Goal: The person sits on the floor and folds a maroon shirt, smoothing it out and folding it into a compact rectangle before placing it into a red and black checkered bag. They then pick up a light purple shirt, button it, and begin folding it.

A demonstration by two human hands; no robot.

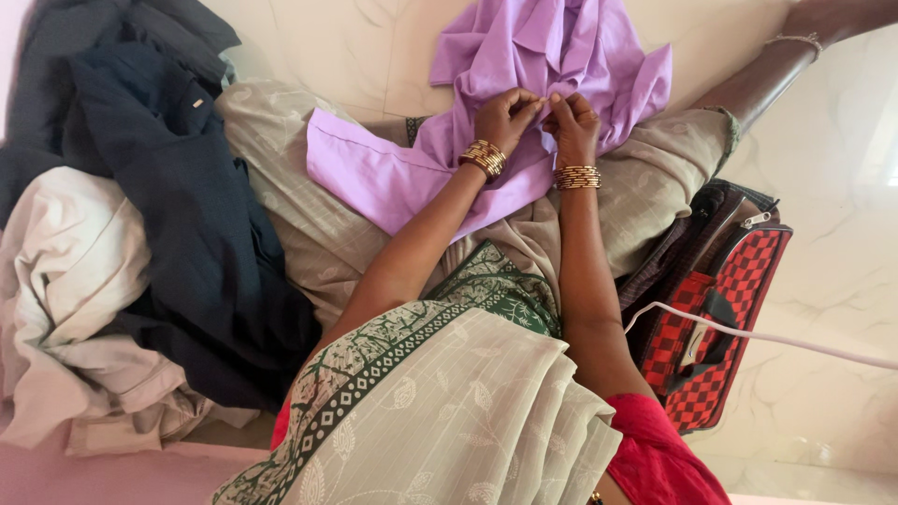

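Sari drape (449, 411) nearest. Lilac shirt (524, 84) on lap, far centre. Left hand (505, 117) and right hand (572, 122) pinch same fabric spot, fingertips touching. Judgement: hold cloth taut, fingers close, work small.

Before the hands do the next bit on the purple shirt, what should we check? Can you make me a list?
1. Both hands on the purple shirt: ok. The left hand and right hand pinch it at one spot, close together.
2. Shirt resting on the lap: ok, it lies spread over the knees.
3. What the fingers pinch, a button, thread or needle: cannot tell, too small to see.
4. Bangles away from the pinched spot: ok, they sit on the wrists.
5. White cord away from the hands: ok, it crosses the red checked bag at the right side.
6. Dark clothes pile apart from the shirt: ok.
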